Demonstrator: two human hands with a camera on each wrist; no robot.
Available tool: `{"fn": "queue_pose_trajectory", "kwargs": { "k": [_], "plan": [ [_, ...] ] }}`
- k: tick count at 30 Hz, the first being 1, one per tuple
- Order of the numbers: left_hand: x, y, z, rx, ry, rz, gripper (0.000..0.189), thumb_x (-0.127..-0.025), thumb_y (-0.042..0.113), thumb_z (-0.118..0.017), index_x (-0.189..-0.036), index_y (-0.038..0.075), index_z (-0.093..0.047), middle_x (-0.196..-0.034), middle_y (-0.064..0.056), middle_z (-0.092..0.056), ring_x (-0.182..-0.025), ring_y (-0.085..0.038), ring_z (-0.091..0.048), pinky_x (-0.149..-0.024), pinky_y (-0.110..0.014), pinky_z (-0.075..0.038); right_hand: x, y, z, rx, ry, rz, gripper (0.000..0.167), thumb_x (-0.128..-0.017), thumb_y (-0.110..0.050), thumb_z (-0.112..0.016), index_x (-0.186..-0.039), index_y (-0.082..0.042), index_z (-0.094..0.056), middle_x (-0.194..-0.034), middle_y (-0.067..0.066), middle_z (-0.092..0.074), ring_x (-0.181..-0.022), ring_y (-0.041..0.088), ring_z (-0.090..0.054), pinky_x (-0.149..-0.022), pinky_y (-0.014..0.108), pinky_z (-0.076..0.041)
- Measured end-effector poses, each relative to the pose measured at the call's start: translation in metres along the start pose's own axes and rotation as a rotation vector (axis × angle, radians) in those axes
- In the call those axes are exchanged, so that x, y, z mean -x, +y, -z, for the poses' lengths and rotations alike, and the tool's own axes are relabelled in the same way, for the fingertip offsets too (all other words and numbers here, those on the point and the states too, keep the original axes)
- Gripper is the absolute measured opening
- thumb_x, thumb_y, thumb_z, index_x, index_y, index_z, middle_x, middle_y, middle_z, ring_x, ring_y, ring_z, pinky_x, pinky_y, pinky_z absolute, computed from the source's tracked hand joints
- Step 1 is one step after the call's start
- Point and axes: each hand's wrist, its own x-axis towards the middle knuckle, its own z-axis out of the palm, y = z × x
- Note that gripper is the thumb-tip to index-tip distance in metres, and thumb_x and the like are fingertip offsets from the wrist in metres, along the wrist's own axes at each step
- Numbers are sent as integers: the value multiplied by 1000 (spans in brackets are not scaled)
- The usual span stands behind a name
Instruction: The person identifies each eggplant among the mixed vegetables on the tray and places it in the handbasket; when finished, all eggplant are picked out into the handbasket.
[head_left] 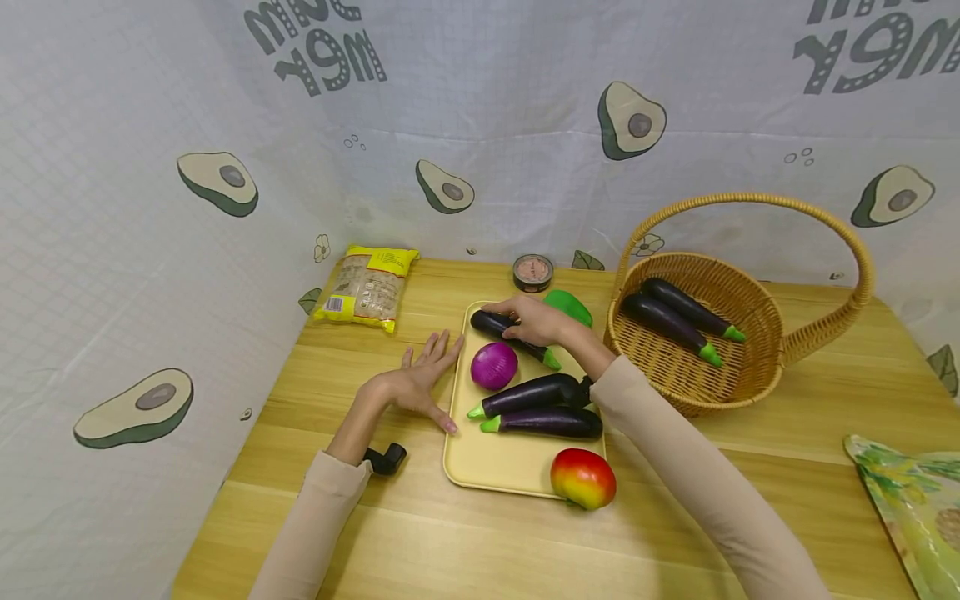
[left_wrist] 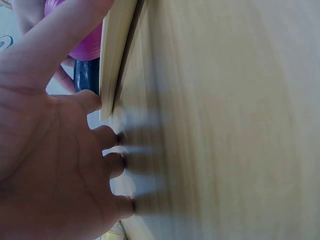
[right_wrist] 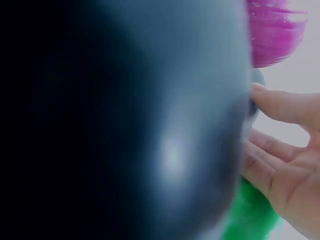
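My right hand [head_left: 536, 321] reaches over the far end of a cream tray [head_left: 495, 475] and holds a dark eggplant [head_left: 491, 322] lying there, thumb on one side and fingers on the other. Spread beside the tray's left rim is my left hand [head_left: 416, 385], its fingers straight and its thumb at the rim. A purple onion [head_left: 494, 366] sits just nearer than the held eggplant. Two more eggplants [head_left: 551, 422] lie side by side across the middle of the tray. In the right wrist view a blurred dark eggplant [right_wrist: 170, 130] hides much of the scene.
A red-yellow mango-like fruit [head_left: 582, 478] rests at the tray's near right corner. A green vegetable [head_left: 568, 307] shows behind my right wrist. Right of the tray stands a handled wicker basket [head_left: 637, 367] with two eggplants. A yellow packet [head_left: 367, 287] and small round tin [head_left: 533, 272] are farther back.
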Motion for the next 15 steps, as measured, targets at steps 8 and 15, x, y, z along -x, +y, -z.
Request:
{"fn": "queue_pose_trajectory", "kwargs": {
  "k": [8,15],
  "plan": [
    [0,-1,0,-1,-3,2,144,-74,49,-92,-166,17,14,-171,-19,24,-159,-35,25,-126,-67,12,0,-1,0,-21,1,5,56,-98,4,-64,-152,-1,-50,-155,22,-50,-133,48,-57,-107,55,-52],
    [0,1,0,5,4,-4,144,-73,48,-92,-166,17,13,-171,-19,24,-159,-36,24,-126,-67,12,0,-1,2,-16,1,-4,55,-97,4,-65,-150,-4,-53,-153,21,-53,-133,46,-58,-107,55,-52]
  ]
}}
